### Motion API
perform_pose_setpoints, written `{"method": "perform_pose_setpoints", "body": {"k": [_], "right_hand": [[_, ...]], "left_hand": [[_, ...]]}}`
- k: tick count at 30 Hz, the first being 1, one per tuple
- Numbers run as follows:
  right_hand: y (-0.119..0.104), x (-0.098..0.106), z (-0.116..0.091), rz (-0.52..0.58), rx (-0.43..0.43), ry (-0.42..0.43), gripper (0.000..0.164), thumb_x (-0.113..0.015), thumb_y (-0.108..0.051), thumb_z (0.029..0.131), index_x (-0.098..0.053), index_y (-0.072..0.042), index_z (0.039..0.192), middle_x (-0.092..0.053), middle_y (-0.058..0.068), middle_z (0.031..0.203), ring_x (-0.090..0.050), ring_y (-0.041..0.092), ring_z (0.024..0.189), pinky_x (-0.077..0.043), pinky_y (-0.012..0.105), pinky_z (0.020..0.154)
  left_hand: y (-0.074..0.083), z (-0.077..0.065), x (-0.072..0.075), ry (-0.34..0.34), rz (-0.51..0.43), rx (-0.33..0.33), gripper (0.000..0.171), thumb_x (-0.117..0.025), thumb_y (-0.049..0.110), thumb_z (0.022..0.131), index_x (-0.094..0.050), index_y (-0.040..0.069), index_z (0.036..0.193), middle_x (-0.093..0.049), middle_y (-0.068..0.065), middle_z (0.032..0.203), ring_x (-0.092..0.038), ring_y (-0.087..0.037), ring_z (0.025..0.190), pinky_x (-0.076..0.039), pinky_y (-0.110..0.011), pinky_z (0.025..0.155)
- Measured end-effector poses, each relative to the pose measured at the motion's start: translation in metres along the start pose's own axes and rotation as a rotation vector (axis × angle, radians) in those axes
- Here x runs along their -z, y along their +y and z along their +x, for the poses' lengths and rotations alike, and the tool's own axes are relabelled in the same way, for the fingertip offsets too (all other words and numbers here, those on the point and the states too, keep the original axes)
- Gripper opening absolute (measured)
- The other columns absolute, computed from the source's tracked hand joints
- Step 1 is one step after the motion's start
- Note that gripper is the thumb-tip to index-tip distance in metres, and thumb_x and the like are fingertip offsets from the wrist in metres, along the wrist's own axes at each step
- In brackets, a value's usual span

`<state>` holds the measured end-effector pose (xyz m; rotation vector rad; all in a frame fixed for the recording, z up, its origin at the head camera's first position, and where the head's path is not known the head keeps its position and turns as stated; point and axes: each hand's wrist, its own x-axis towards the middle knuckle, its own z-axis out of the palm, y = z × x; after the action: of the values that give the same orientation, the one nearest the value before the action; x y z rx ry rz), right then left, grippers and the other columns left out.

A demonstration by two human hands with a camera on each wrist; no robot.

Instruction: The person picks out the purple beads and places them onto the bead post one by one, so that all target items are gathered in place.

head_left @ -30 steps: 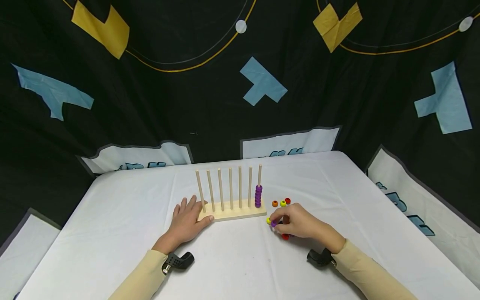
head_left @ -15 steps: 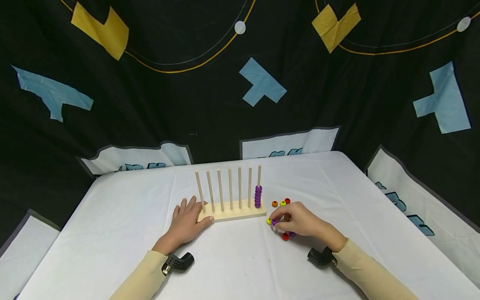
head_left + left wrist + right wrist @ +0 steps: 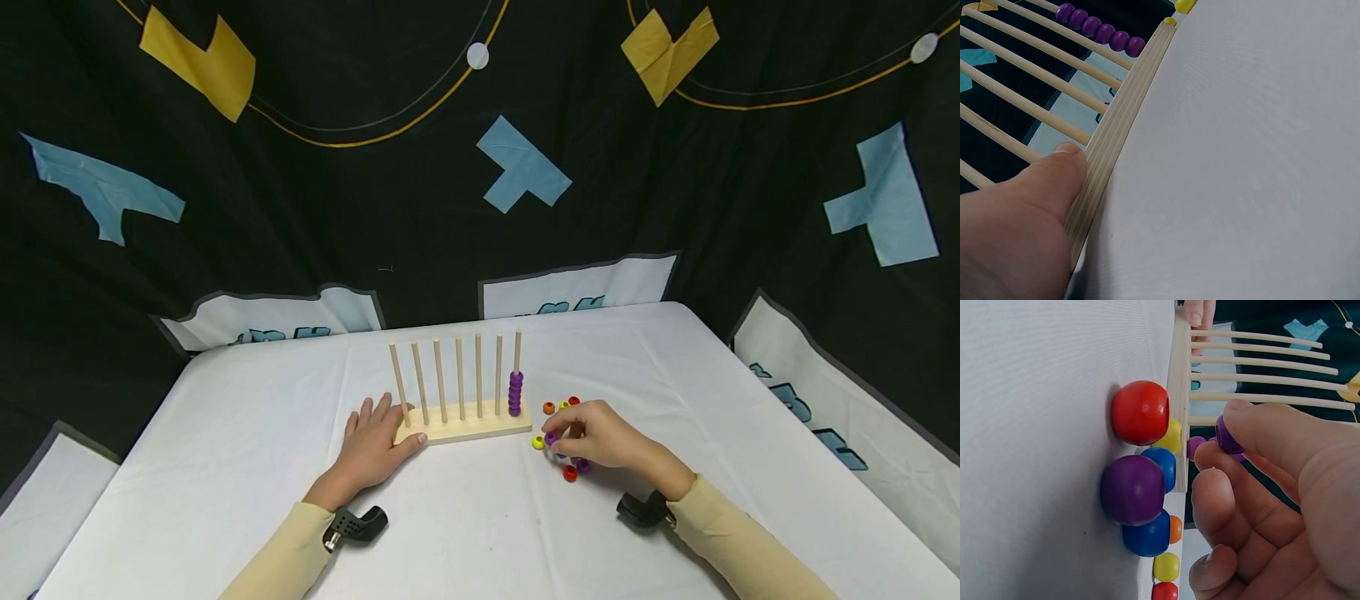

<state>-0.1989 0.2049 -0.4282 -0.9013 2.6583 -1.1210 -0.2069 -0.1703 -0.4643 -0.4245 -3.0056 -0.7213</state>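
Observation:
A wooden stand (image 3: 465, 427) with several upright pegs is on the white table. Purple beads (image 3: 515, 393) are stacked on its rightmost peg, also seen in the left wrist view. My left hand (image 3: 371, 446) rests over the stand's left end, fingers spread and straight, the thumb (image 3: 1063, 172) lying on the base near its front edge. To the right of the stand, my right hand (image 3: 600, 437) pinches a purple bead (image 3: 1229, 435) between thumb and index finger, held up off the table. The other right fingers are loosely curled.
Loose beads lie under and around my right hand: a red bead (image 3: 1141, 412), a purple bead (image 3: 1133, 490), blue beads (image 3: 1147, 534), yellow beads (image 3: 537, 442) and an orange bead (image 3: 549, 407). A dark curtain (image 3: 337, 208) hangs behind the table.
My right hand has risen slightly with the purple bead, uncovering more of the loose beads below it. My left hand stays in place on the stand.

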Motion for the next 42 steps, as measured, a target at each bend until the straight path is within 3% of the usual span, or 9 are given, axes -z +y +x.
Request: {"method": "perform_pose_setpoints", "body": {"k": [23, 35, 42], "right_hand": [[-0.004, 0.009, 0.001, -0.024, 0.011, 0.039, 0.019, -0.075, -0.004, 0.087, -0.077, -0.003, 0.106, -0.078, 0.006, 0.096, -0.057, 0.001, 0.066, -0.05, 0.02, 0.058], [-0.017, 0.033, 0.014, -0.045, 0.026, 0.117, 0.018, -0.077, -0.005, 0.087, -0.077, -0.005, 0.106, -0.079, 0.004, 0.092, -0.056, 0.007, 0.068, -0.05, 0.021, 0.062], [-0.03, 0.05, 0.026, -0.081, 0.04, 0.167, 0.021, -0.077, -0.007, 0.089, -0.077, -0.003, 0.109, -0.078, 0.006, 0.093, -0.055, 0.01, 0.065, -0.049, 0.021, 0.058]], "left_hand": [[0.002, -0.001, 0.002, -0.013, -0.002, 0.004, 0.063, -0.057, 0.048, 0.1, -0.05, 0.004, 0.145, -0.027, -0.034, 0.162, -0.014, -0.061, 0.151, -0.011, -0.075, 0.118], [0.001, -0.002, 0.001, -0.015, -0.005, 0.004, 0.063, -0.058, 0.046, 0.1, -0.05, 0.004, 0.145, -0.027, -0.035, 0.162, -0.014, -0.061, 0.151, -0.01, -0.075, 0.118], [0.001, -0.003, 0.002, -0.001, -0.003, 0.001, 0.061, -0.059, 0.045, 0.1, -0.051, 0.002, 0.143, -0.028, -0.036, 0.161, -0.015, -0.062, 0.15, -0.011, -0.076, 0.118]]}}
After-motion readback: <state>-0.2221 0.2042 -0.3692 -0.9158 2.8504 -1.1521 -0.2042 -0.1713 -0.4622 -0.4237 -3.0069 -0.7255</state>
